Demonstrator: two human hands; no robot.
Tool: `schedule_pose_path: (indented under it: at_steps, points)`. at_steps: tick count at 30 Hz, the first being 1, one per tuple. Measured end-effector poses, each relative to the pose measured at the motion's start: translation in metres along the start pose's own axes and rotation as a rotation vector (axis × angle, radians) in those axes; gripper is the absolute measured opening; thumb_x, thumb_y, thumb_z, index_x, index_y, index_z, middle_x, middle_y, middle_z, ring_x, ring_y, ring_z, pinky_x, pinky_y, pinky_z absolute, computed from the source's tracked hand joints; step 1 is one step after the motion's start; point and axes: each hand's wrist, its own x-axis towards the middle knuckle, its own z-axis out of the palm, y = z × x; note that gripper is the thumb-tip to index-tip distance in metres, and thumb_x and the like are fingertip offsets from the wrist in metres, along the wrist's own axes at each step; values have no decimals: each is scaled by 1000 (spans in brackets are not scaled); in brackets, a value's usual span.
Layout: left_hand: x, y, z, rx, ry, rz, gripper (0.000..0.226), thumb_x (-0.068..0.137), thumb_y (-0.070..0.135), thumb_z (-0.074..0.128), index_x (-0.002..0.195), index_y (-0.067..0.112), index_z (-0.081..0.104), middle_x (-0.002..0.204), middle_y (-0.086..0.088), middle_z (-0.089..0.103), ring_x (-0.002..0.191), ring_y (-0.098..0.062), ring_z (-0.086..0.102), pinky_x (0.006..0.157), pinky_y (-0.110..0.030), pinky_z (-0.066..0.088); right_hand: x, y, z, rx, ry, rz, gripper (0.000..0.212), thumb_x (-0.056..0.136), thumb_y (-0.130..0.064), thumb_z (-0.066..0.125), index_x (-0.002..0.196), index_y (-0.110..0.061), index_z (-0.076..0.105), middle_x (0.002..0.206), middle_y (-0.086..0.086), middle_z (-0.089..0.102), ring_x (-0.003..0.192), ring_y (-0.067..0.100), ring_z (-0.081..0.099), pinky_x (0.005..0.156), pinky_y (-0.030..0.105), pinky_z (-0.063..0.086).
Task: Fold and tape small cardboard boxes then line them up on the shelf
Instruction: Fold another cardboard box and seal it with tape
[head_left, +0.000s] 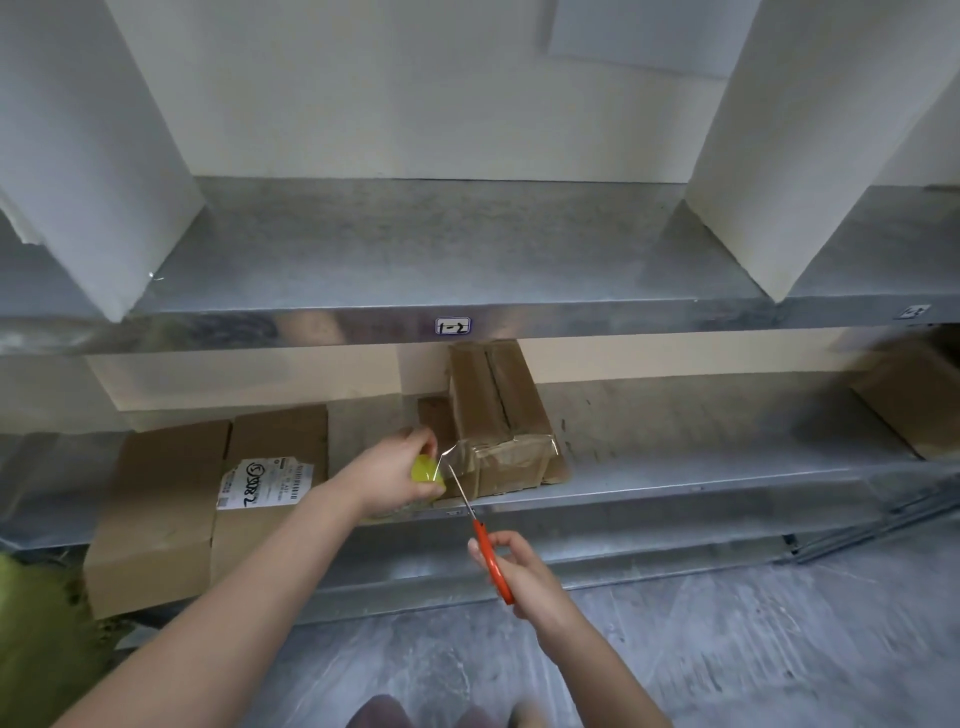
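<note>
While left hand (392, 475) grips tape (427, 470), right (527, 571) holds scissors (488, 553).

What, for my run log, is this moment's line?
left hand: tape roll | right hand: scissors at tape strip | box: lower shelf

This looks like a storeroom or a warehouse. It has long shiny grey metal shelves (415, 260) across the middle of the frame, and one has a small white tag marked "1-2" (453, 326) on its front edge. At lower left, flat brown cardboard boxes (166, 493) carry a white barcode sticker (265, 480). A bare grey concrete floor (727, 649) runs along the bottom.
</note>
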Motion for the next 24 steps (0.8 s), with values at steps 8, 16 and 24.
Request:
schedule_pose_path:
  at_steps: [8, 16, 24]
  points:
    - [4, -1, -1, 7, -18, 49, 42, 80, 41, 74, 102, 23, 43, 108, -1, 52, 93, -20, 49, 75, -28, 38, 9, -1, 7, 91, 63, -7, 30, 90, -52, 60, 105, -26, 61, 85, -4, 57, 75, 9, 50, 62, 19, 35]
    - [6, -3, 2, 4, -25, 43, 41, 79, 44, 73, 98, 26, 41, 102, 1, 53, 90, -18, 49, 77, -32, 43, 16, 5, 2, 104, 88, -53, 19, 90, -41, 65, 97, -24, 66, 79, -1, 60, 78, 14, 55, 72, 26, 43]
    - [5, -4, 2, 12, -43, 38, 42, 79, 44, 72, 97, 27, 39, 99, 2, 52, 85, -18, 48, 69, -31, 39, 29, 10, -2, -115, 155, -137, 33, 75, -61, 72, 89, -33, 61, 61, -12, 59, 58, 0, 57, 62, 19, 45]
